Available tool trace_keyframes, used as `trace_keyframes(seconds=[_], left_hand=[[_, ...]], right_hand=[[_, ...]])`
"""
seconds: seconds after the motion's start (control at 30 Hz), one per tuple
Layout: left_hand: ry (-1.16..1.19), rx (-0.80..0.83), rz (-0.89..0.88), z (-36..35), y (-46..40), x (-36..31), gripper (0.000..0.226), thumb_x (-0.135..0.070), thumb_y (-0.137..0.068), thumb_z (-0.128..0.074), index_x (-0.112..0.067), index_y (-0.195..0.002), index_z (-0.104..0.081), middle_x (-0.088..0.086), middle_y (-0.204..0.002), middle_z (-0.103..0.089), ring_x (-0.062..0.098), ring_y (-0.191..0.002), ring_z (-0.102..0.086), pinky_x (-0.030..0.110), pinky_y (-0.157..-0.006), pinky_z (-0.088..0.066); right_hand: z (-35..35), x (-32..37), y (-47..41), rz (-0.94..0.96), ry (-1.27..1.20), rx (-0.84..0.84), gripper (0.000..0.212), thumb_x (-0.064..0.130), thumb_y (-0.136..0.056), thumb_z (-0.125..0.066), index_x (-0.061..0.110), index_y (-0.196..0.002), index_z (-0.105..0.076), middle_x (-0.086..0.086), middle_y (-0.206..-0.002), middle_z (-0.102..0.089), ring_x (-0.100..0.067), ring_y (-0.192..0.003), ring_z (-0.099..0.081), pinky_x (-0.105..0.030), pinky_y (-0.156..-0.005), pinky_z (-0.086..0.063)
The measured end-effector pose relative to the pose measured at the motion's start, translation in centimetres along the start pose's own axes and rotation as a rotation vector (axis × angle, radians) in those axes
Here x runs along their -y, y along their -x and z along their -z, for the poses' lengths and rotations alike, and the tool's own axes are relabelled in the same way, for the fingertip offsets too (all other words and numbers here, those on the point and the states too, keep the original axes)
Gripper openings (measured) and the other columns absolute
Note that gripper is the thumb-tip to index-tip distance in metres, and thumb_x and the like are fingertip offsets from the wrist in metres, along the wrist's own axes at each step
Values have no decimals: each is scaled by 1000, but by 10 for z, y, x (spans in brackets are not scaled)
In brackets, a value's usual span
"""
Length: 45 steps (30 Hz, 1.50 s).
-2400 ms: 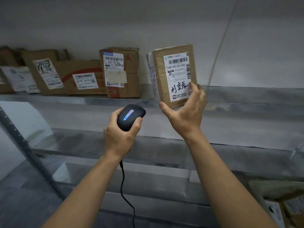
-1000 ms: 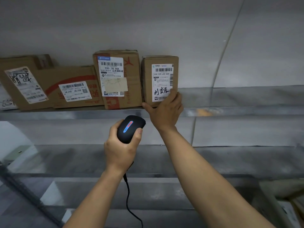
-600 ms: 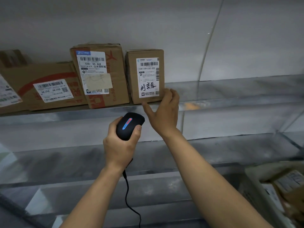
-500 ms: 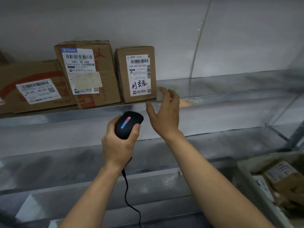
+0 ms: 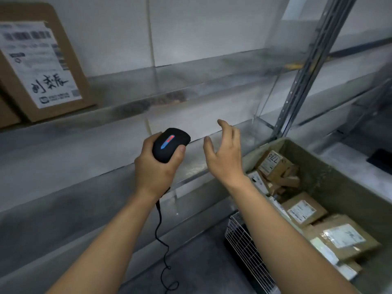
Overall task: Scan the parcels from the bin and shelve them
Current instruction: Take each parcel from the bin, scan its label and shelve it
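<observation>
- Left hand (image 5: pixel 156 166) grasps black barcode scanner (image 5: pixel 169 145).
- Right hand (image 5: pixel 224 155) released, empty.
- Labelled cardboard parcel (image 5: pixel 42 66) on shelf (image 5: pixel 191 88), 10 o'clock.
- Parcel bin (image 5: pixel 331 172), 4 o'clock.

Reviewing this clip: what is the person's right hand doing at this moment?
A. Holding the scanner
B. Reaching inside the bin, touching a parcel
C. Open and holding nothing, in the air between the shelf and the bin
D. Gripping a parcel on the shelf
C: the right hand hangs with relaxed, spread fingers and nothing in it, while the left hand holds the scanner; the parcel stands alone on the shelf and the bin lies lower right.
</observation>
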<state>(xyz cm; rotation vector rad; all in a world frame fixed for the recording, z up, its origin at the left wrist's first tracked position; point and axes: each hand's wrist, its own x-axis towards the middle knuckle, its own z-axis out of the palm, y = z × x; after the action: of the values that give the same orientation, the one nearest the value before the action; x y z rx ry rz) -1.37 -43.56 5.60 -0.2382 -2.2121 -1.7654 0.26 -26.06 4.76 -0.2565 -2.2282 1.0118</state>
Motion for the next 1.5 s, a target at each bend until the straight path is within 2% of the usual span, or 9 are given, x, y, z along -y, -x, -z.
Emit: trace_keyframes(seconds=[0.17, 0.4, 0.6, 0.8, 0.93, 1.1, 1.23, 1.37, 1.5], left_hand=[[6, 128, -5, -73, 6, -11, 59, -50, -74, -85, -31, -125, -62, -24, -103, -68, -3, -92, -68, 42, -84, -61], [-15, 301, -34, -164, 17, -23, 58, -58, -71, -79, -36, -121, -61, -21, -106, -69, 6, -96, -69, 48, -82, -62], [-60, 434, -25, -231, 28, -20, 44, -59, -72, -81, -52, -111, -60, -18, -102, -72, 19, -82, -72, 52, -77, -62], [-77, 497, -38, -273, 29, -14, 47, -42, -80, -86, -36, -120, -63, -24, -104, -70, -5, -93, -68, 29, -86, -58], [-102, 521, -19, -293, 15, -5, 45, -42, -80, -86, -38, -118, -63, -24, -101, -69, -8, -91, -67, 24, -81, -57], [-90, 570, -18, -318, -8, 11, 46, -38, -81, -86, -35, -120, -61, -28, -98, -65, -19, -86, -62, 6, -75, -50], [-53, 601, -16, -337, -27, 34, 51, -37, -81, -86, -27, -126, -63, -28, -100, -64, -19, -88, -62, 2, -73, -47], [-43, 641, -7, -351, -39, 63, 51, -35, -83, -85, -22, -127, -62, -25, -103, -65, -13, -91, -65, 11, -74, -54], [-71, 698, 19, -363, -41, 86, 52, -27, -83, -84, -18, -129, -60, -28, -104, -60, -23, -90, -60, 1, -71, -47]], right_hand=[[51, -55, -2, -156, 82, -7, 62, 35, -100, -58, 17, -153, -34, -9, -151, -36, -20, -135, -39, -21, -103, -25], [122, -148, 10, -343, 172, -35, 59, 39, -98, -58, 23, -150, -37, -8, -148, -39, -23, -136, -40, -39, -114, -36], [155, -221, 47, -566, 209, 28, 59, 39, -99, -57, 26, -152, -35, -8, -144, -40, -26, -132, -41, -37, -103, -38], [165, -260, 64, -707, 229, 92, 62, 40, -101, -55, 25, -155, -29, -10, -147, -37, -27, -134, -42, -35, -101, -36], [160, -275, 53, -778, 215, 127, 66, 41, -101, -54, 29, -158, -22, -8, -156, -29, -28, -143, -33, -42, -110, -35], [142, -305, 28, -792, 228, 171, 78, 46, -96, -59, 35, -159, -13, -8, -153, -31, -28, -140, -35, -46, -111, -40], [129, -336, 3, -844, 251, 247, 87, 44, -93, -64, 35, -160, -9, -9, -151, -31, -30, -140, -35, -46, -111, -40], [111, -370, -19, -901, 252, 243, 89, 47, -91, -64, 36, -159, -8, -10, -147, -34, -33, -135, -42, -46, -108, -43], [98, -403, -42, -916, 277, 299, 93, 44, -91, -68, 39, -159, -6, -16, -149, -31, -38, -137, -40, -49, -110, -41]])
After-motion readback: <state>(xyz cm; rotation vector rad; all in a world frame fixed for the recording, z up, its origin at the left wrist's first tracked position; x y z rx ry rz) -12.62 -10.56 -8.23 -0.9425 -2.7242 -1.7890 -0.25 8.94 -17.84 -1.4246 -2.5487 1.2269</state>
